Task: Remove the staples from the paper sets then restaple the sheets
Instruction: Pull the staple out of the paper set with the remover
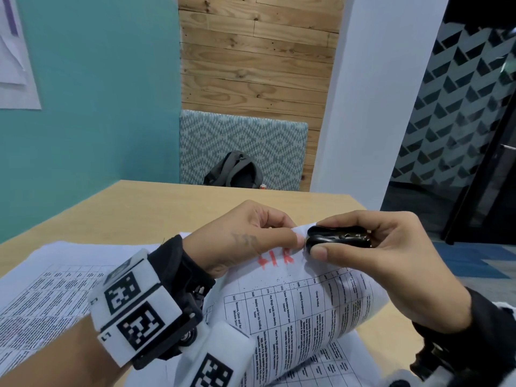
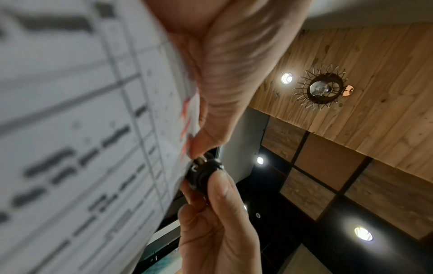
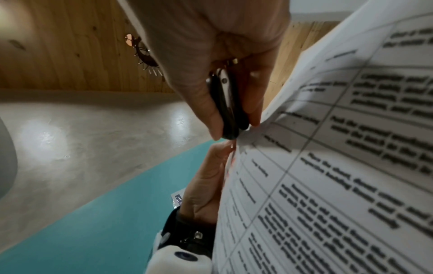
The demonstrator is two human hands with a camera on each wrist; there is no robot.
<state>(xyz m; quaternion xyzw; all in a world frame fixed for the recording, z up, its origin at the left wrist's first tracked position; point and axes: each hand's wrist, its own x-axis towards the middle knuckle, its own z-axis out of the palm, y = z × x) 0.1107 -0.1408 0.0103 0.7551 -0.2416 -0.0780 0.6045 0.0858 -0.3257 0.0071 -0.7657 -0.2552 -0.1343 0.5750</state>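
The paper set (image 1: 301, 297), printed with a table and marked in red near its top corner, is being held up off the bench (image 1: 156, 208), curving upward from the loose sheets (image 1: 47, 297) that are lying flat on the bench below and to the left. The left hand (image 1: 245, 236) is pinching the raised corner of the set, its thumb lying on the front just above the red marks and its fingers curling behind the sheet; its grip is narrow, closed on the paper. Right beside that thumb, the black staple remover (image 1: 337, 239) is sitting at the same corner, its front end touching the paper's edge. The right hand (image 1: 391, 255) is squeezing the remover between thumb below and fingers on top, a tight grip on the tool. In the right wrist view the remover's (image 3: 228, 109) two black halves are lying pressed close together, a metal part showing between them; whether a staple is caught there cannot be told. In the left wrist view the tool (image 2: 203, 174) is meeting the paper's edge just below the left thumb tip. Across the bench, a dark backpack (image 1: 234, 170) is leaning against a patterned seat back (image 1: 243, 135).
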